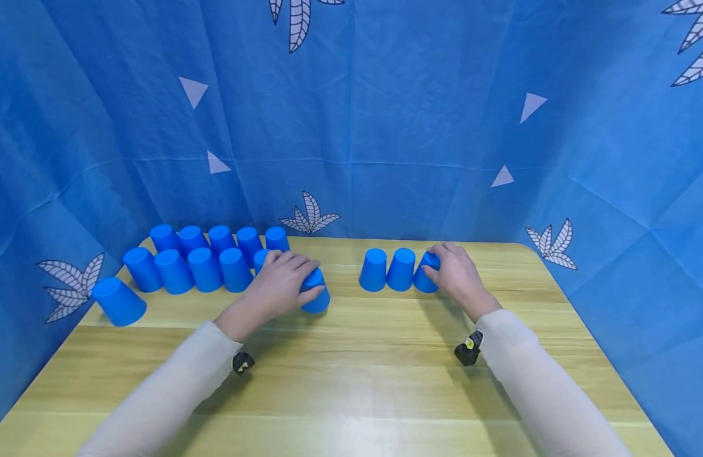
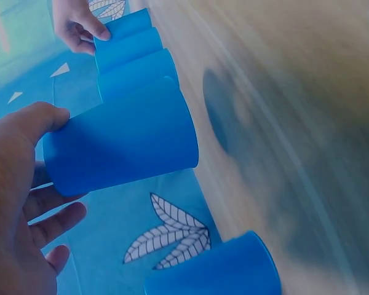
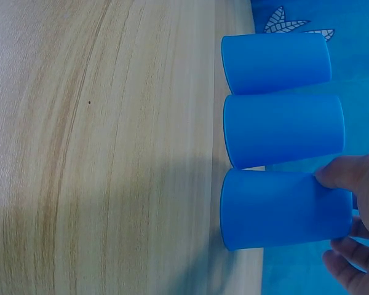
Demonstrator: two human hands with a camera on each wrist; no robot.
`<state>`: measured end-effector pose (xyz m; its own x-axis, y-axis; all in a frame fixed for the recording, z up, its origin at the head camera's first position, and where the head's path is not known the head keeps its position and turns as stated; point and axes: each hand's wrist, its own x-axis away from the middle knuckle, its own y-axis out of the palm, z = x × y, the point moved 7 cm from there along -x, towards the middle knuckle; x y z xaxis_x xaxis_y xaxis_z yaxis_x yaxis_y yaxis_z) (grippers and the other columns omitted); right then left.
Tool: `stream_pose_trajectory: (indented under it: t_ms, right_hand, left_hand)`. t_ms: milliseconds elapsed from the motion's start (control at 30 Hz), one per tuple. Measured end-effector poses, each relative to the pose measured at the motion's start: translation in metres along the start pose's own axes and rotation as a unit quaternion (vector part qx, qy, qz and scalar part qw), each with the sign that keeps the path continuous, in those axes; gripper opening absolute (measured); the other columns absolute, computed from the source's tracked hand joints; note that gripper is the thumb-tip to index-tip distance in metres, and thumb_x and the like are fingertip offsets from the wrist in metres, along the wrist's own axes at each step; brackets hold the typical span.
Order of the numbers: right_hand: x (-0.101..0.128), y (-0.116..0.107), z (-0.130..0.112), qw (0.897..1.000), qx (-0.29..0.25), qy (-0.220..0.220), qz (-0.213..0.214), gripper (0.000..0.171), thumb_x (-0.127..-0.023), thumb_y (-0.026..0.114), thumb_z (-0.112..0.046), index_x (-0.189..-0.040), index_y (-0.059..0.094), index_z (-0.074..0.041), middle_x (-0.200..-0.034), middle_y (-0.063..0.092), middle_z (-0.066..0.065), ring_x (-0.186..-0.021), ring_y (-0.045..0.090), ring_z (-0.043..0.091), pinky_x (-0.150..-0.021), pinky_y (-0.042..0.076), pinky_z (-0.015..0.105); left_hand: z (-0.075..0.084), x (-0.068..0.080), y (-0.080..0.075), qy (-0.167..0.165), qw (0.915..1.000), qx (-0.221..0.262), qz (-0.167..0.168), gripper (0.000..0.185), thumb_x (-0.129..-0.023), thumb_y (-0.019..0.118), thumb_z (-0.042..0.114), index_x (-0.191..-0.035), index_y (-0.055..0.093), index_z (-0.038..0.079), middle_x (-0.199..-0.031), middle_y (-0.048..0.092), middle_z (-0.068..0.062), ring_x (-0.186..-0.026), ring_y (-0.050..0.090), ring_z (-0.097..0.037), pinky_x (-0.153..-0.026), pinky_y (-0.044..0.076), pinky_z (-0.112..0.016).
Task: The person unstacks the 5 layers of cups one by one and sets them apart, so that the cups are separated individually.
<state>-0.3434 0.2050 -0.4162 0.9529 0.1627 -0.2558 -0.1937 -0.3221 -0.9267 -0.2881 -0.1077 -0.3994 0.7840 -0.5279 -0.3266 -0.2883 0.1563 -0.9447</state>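
Note:
My left hand point(image 1: 280, 282) grips an upside-down blue cup point(image 1: 317, 301) near its base, thumb on the near side. In the left wrist view this cup point(image 2: 123, 141) hangs over the table, its shadow lying apart from the rim. To the right, my right hand point(image 1: 457, 276) pinches another upturned blue cup point(image 1: 424, 279) by its top end. That cup point(image 3: 277, 209) is the rightmost of a row of three in the right wrist view. Beside it stand the middle cup point(image 1: 401, 271) and the left cup point(image 1: 373, 271), side by side.
Two rows of upturned blue cups point(image 1: 205, 271) stand at the back left, partly behind my left hand. One lone cup point(image 1: 118, 303) stands nearer the left table edge. A blue patterned curtain point(image 1: 351, 114) encloses the back and sides of the wooden table point(image 1: 351, 381).

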Motion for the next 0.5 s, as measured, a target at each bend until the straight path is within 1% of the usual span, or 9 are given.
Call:
stream_pose_trajectory:
  t_ms: [300, 500]
  right_hand:
    - [0.000, -0.003, -0.001, 1.000, 0.001, -0.008, 0.006, 0.046, -0.094, 0.067, -0.024, -0.130, 0.056, 0.003, -0.131, 0.054, 0.025, -0.122, 0.048, 0.045, -0.099, 0.042, 0.057]
    - [0.000, -0.002, -0.002, 1.000, 0.000, -0.007, 0.004, 0.046, -0.094, 0.067, -0.024, -0.130, 0.056, 0.003, -0.131, 0.054, 0.024, -0.122, 0.048, 0.045, -0.099, 0.042, 0.057]
  left_hand:
    - [-0.021, 0.032, -0.009, -0.032, 0.9994, 0.012, 0.009, 0.058, -0.089, 0.068, 0.049, -0.133, 0.061, 0.013, -0.128, 0.063, -0.009, -0.120, 0.051, -0.031, -0.097, 0.032, -0.055]
    - [-0.037, 0.054, -0.017, -0.042, 0.9984, 0.005, 0.038, 0.053, -0.087, 0.071, 0.048, -0.125, 0.066, 0.011, -0.122, 0.065, -0.012, -0.116, 0.054, -0.033, -0.091, 0.035, -0.052]
